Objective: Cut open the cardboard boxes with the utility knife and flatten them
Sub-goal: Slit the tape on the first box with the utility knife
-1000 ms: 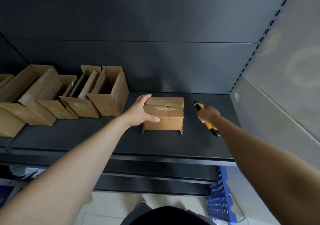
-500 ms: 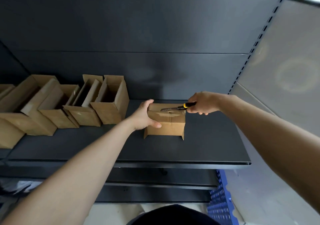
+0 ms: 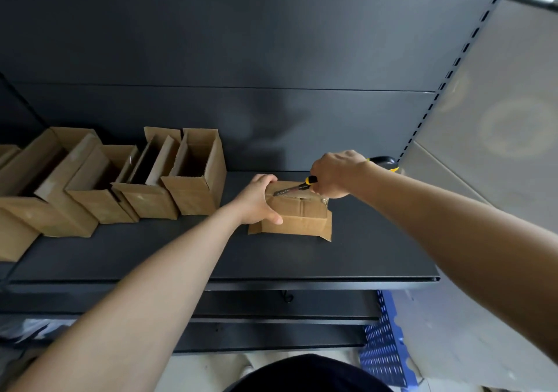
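A small taped cardboard box [image 3: 300,215] stands on the dark shelf [image 3: 362,258], near its middle. My left hand [image 3: 259,200] grips the box's left top corner and holds it down. My right hand [image 3: 335,174] is closed around a yellow and black utility knife [image 3: 297,187]. The knife's blade lies on the box's top along the taped seam, pointing left toward my left hand. The handle's black end sticks out behind my right wrist.
Several opened cardboard boxes [image 3: 193,174] stand in a row on the shelf's left half. A dark back panel rises behind the shelf, a grey side wall [image 3: 498,138] to the right. A blue perforated crate [image 3: 383,346] sits on the floor below right.
My right hand picked the knife up from the shelf right of the box and brought the blade onto the box's top. The left hand stayed on the box.
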